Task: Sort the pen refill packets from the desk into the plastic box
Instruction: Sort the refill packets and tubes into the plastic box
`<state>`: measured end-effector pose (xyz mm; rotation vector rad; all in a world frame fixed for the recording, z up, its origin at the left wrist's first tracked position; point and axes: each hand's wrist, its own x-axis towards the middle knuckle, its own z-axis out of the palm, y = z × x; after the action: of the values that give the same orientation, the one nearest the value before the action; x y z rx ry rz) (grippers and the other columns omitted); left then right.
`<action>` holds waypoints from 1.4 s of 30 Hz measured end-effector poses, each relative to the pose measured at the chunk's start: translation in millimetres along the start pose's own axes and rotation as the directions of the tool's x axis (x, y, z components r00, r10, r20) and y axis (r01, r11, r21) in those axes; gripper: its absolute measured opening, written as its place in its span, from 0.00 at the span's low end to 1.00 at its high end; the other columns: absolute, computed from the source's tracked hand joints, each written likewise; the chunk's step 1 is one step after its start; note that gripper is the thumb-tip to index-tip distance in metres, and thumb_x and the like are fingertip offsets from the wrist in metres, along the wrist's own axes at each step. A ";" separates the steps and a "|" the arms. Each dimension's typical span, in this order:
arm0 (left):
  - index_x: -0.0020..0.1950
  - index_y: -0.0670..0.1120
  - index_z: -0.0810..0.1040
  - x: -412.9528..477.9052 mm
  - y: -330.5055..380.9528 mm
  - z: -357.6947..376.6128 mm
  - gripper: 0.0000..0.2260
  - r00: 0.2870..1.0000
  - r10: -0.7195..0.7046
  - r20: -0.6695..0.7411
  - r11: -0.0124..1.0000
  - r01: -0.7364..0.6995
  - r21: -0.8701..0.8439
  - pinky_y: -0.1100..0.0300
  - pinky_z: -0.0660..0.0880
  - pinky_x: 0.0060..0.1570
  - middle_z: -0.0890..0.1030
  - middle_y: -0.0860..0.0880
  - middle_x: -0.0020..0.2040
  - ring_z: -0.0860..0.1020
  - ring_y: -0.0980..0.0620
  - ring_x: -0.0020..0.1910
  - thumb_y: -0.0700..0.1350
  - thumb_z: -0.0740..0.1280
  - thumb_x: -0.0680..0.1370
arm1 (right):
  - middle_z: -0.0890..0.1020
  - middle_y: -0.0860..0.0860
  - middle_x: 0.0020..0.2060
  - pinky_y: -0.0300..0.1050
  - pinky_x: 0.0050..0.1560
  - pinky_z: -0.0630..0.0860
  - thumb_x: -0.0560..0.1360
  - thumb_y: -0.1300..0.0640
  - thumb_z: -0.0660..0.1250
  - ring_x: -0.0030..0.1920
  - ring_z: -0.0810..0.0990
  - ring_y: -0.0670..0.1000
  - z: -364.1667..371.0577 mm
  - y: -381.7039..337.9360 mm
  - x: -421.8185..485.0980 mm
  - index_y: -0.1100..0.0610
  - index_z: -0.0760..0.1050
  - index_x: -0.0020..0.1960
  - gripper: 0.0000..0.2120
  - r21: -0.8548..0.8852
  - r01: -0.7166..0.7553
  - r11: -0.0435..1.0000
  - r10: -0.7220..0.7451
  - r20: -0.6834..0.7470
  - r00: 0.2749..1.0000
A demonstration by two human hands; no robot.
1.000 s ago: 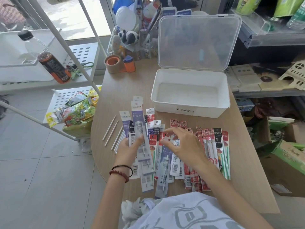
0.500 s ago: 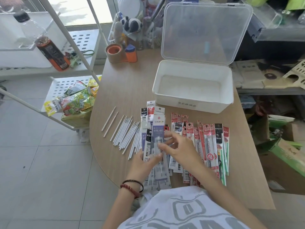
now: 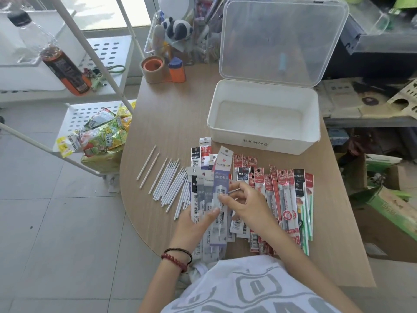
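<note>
Your left hand [image 3: 194, 227] has its fingers [image 3: 211, 213] curled round a stack [image 3: 222, 177] of grey and purple packets. The thumb is pressed across the front so the slick sleeves cannot slide apart. Your right hand [image 3: 252, 206] meets it from the right, fingertips pinching the stack's edge. I read that as squaring it up or adding one more. You hold the stack low over the surface [image 3: 171, 123], and I cannot tell whether its lower ends touch.

Just right of your hands, the red packets [image 3: 282, 195] lie overlapped in a row, hang-holes pointing away from you, so one kind can be taken off as a group. A few dark and red ones show beyond the held stack.

To the left, loose white refills [image 3: 168, 184] lie in a rough fan, just beside the packets. They have no packets, so I judge they are not part of this sort.

The box [image 3: 264, 143] sits just beyond the packets. Its lid [image 3: 282, 41] is tipped back upright, so the mouth is free for a drop from above. It looks empty, with no packet in it yet. My judgement is that you are gathering one kind into a handful before the first trip to the box.
</note>
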<state>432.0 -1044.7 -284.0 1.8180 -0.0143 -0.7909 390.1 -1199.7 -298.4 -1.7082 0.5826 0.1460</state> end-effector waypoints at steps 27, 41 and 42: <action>0.51 0.52 0.80 150.4 114.5 -31.0 0.18 0.963 0.064 -0.261 0.980 -0.109 -0.164 0.46 0.78 0.51 0.85 0.50 0.46 0.83 0.49 0.47 0.61 0.70 0.68 | 0.85 0.55 0.46 0.37 0.35 0.76 0.76 0.54 0.70 0.38 0.82 0.49 -75.4 -101.5 209.2 0.58 0.74 0.52 0.10 0.000 0.075 0.997 -0.072 -0.272 0.960; 0.50 0.47 0.78 147.6 104.7 -30.6 0.12 0.968 -0.008 -0.251 0.976 -0.047 -0.211 0.61 0.77 0.34 0.84 0.46 0.42 0.83 0.50 0.39 0.54 0.69 0.73 | 0.84 0.51 0.39 0.28 0.32 0.71 0.75 0.54 0.72 0.36 0.82 0.46 -64.4 -69.5 211.2 0.52 0.66 0.54 0.16 -0.184 0.070 0.980 -0.100 -0.158 0.982; 0.50 0.48 0.78 147.1 104.0 -30.2 0.11 0.968 -0.005 -0.251 0.976 -0.050 -0.213 0.61 0.77 0.34 0.84 0.47 0.43 0.83 0.50 0.40 0.54 0.69 0.73 | 0.85 0.51 0.39 0.29 0.34 0.72 0.75 0.55 0.72 0.37 0.83 0.47 -64.7 -68.3 210.7 0.52 0.67 0.53 0.14 -0.194 0.081 0.978 -0.109 -0.136 0.985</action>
<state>599.0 -1116.2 -265.2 1.6922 0.2084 -0.5191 588.9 -1316.2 -308.8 -1.9390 0.6090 0.0068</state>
